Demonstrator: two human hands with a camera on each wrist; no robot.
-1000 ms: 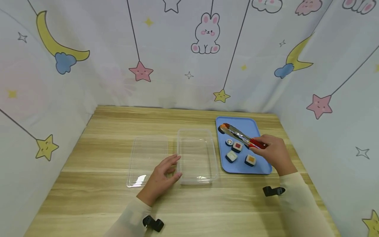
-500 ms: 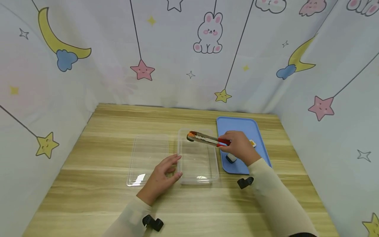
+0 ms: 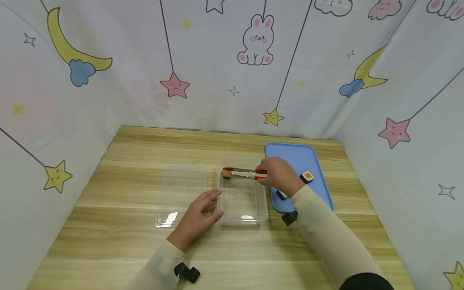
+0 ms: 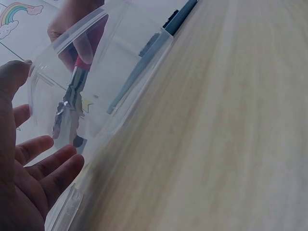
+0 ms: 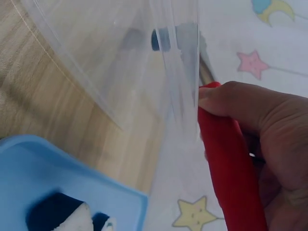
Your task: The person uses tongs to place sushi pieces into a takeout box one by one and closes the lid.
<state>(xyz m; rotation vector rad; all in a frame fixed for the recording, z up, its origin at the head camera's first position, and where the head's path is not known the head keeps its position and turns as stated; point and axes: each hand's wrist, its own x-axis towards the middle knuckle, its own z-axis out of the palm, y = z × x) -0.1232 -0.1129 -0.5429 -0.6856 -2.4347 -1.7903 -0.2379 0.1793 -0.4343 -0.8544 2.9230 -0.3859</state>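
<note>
My right hand (image 3: 280, 174) grips the red handles of metal tongs (image 3: 247, 174), whose tips reach into the far left part of a clear plastic box (image 3: 243, 203). Between those tips is a sushi piece (image 3: 226, 173) with an orange top and dark side. My left hand (image 3: 196, 217) rests its fingertips at the box's left rim, fingers loosely spread. In the left wrist view the tongs (image 4: 72, 98) show through the clear wall. The right wrist view has the red handle (image 5: 228, 163) under my thumb, and the sushi's dark side blurred behind the plastic.
A blue tray (image 3: 290, 151) lies right of the box, partly under my right forearm. On it are a sushi piece with a yellow-orange centre (image 3: 307, 177) and a white-topped one (image 3: 282, 195), partly covered. A clear lid (image 3: 181, 191) lies flat left of the box.
My right hand has carried the sushi in the tongs leftward from the tray to the box, then lowered it inside. The left hand has stayed at the box's rim.
</note>
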